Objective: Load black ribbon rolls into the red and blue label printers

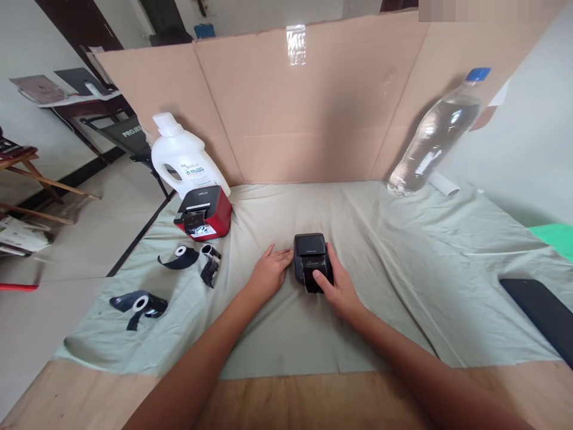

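Observation:
A small black portable printer (310, 245) lies on the cloth in front of me. A glossy black strip (313, 280) hangs out of its front. My right hand (342, 289) is wrapped round the printer's right side, its thumb resting on the strip. On the other side, my left hand (270, 272) lies with fingers stretched out; the fingertips reach the printer's left edge. Farther left stands a red and black printer (219, 214), also with a dark strip at its front. Near it lie rolls of black film: one roll (183, 258), a second roll (210, 263) and a third roll (145, 306).
A pale green cloth (286, 346) covers the wooden table (313, 400). Cardboard (268, 107) stands along the back. A white detergent bottle (181, 152) is at back left. A clear bottle with a blue cap (441, 134) and a white tube (445, 184) are at back right; a phone (541, 313) lies at right.

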A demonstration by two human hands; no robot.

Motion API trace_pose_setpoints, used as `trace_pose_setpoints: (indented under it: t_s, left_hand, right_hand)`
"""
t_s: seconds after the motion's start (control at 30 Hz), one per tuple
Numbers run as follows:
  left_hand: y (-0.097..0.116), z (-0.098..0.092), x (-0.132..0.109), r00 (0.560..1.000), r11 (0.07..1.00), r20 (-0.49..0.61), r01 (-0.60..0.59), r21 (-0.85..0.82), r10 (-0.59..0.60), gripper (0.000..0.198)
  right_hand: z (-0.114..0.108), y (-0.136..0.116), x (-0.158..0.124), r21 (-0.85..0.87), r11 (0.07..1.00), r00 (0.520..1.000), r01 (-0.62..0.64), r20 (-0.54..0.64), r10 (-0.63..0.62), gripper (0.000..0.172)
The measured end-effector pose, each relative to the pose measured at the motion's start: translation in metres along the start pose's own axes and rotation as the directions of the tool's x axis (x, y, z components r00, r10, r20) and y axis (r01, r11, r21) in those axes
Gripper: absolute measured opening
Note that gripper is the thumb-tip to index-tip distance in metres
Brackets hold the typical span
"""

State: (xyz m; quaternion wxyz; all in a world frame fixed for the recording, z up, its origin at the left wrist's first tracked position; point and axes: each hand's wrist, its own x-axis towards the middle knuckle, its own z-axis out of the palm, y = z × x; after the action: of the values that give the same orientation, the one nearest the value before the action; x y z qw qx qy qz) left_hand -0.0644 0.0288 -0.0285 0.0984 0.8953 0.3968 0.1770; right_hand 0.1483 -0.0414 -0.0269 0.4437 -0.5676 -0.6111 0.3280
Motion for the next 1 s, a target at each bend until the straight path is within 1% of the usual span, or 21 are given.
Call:
trace_pose_setpoints:
  t_s: [0.1, 0.23, 0.33, 0.4, 0.53, 0.6, 0.77, 1.0]
  left_hand:
    - [0.002, 0.001, 0.000, 0.999, 0.996, -0.029, 0.042, -0.074, -0.045, 0.048]
    - [0.004, 0.001, 0.001, 0.987, 0.961, -0.070, 0.124, -0.247, -0.145, 0.040]
    - [0.006, -0.001, 0.001, 0.966, 0.918, -0.130, 0.163, -0.362, -0.223, 0.040]
    - [0.008, -0.004, 0.000, 0.958, 0.899, -0.145, 0.173, -0.403, -0.249, 0.045]
    - [0.011, -0.007, -0.001, 0.963, 0.893, -0.121, 0.172, -0.417, -0.242, 0.052]
    - [0.011, -0.008, -0.001, 0.967, 0.878, -0.098, 0.166, -0.449, -0.233, 0.054]
    - [0.009, -0.010, -0.001, 0.984, 0.844, -0.032, 0.132, -0.519, -0.174, 0.063]
    - [0.009, -0.010, 0.000, 0.990, 0.819, 0.030, 0.129, -0.559, -0.135, 0.064]
  right_hand:
    - [0.000, 0.000, 0.000, 0.018, 0.999, 0.999, -0.033, -0.012, 0.033, 0.082]
    - [0.001, -0.002, -0.001, 0.042, 0.998, 0.999, -0.044, -0.017, 0.045, 0.081]
    - [0.002, -0.002, -0.002, 0.068, 0.997, 0.998, -0.047, -0.029, 0.049, 0.079]
    - [0.002, -0.001, -0.002, 0.085, 0.995, 0.998, -0.047, -0.034, 0.050, 0.078]
    - [0.003, -0.001, -0.002, 0.105, 0.993, 0.998, -0.054, -0.025, 0.057, 0.078]
    - [0.003, -0.001, -0.002, 0.108, 0.993, 0.998, -0.056, -0.024, 0.059, 0.078]
    - [0.003, 0.000, -0.001, 0.109, 0.993, 0.998, -0.044, -0.049, 0.049, 0.077]
    - [0.003, 0.001, -0.001, 0.109, 0.993, 0.998, -0.052, -0.040, 0.056, 0.076]
